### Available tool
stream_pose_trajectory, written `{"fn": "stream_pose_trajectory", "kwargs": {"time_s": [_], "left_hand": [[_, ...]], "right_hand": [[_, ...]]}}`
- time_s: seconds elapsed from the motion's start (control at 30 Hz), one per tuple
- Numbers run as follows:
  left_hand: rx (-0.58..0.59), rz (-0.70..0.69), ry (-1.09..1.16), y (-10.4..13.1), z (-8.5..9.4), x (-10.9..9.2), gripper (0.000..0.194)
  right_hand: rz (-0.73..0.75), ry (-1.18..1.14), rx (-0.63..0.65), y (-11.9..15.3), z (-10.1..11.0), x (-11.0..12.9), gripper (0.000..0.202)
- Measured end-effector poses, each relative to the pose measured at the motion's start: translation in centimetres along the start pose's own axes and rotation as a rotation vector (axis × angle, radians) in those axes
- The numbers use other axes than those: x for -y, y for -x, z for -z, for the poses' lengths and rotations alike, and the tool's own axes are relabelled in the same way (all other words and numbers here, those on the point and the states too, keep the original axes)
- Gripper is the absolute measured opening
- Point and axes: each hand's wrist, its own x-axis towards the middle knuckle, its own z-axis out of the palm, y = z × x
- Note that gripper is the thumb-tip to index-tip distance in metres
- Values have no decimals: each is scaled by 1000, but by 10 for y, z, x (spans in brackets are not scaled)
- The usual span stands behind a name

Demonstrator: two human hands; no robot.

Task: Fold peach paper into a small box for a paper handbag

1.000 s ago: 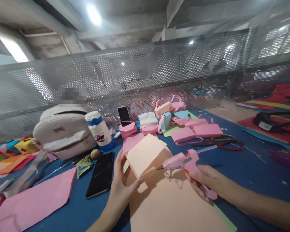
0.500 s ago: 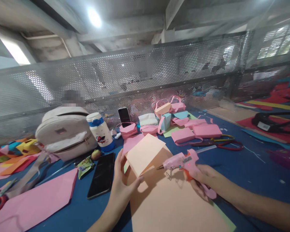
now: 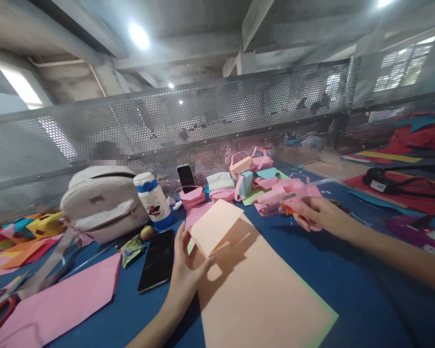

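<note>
Up and away goes the glue gun (image 3: pixel 284 195), swinging from near three o'clock of the folded paper (image 3: pixel 217 224) out to about two, its nozzle well apart from the narrow flap (image 3: pixel 223 248) it was pointing at a moment ago. Right hand (image 3: pixel 311 212) is closed round the grip, a little blurred by the move, and the gun is now hanging in front of the pink bags (image 3: pixel 241 193), so whether anything touches there, I can't tell. Over on the other side, left hand (image 3: pixel 186 275) is barely shifting: thumb and fingers pinch the folded paper's near-left edge, and it sits at the centre of the scene, tilted over the far end of the big peach sheet (image 3: pixel 253 299). That flap still pokes out towards three o'clock, standing apart from the sheet, its shadow falling beside it. What the change means: the nozzle is off the fold, the paper is steadied by one hand alone, and the flap looks unpressed; whether it bears any glue is too small to see. Sheet runs down towards five o'clock, green paper (image 3: pixel 326 328) peeping from its right edge. Phone (image 3: pixel 155 261) lies at eight, bottle (image 3: pixel 154 200) stands at ten.
</note>
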Motion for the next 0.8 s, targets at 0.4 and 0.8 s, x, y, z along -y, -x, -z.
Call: {"fn": "stream_pose_trajectory", "kwargs": {"time_s": [0.4, 0.8], "left_hand": [[10, -49, -9, 0, -1, 2, 92], [-11, -37, -17, 0, -1, -3, 93]], "right_hand": [[-140, 144, -197, 39, 31, -56, 48], [-136, 329, -152, 71, 48, -51, 31]]}}
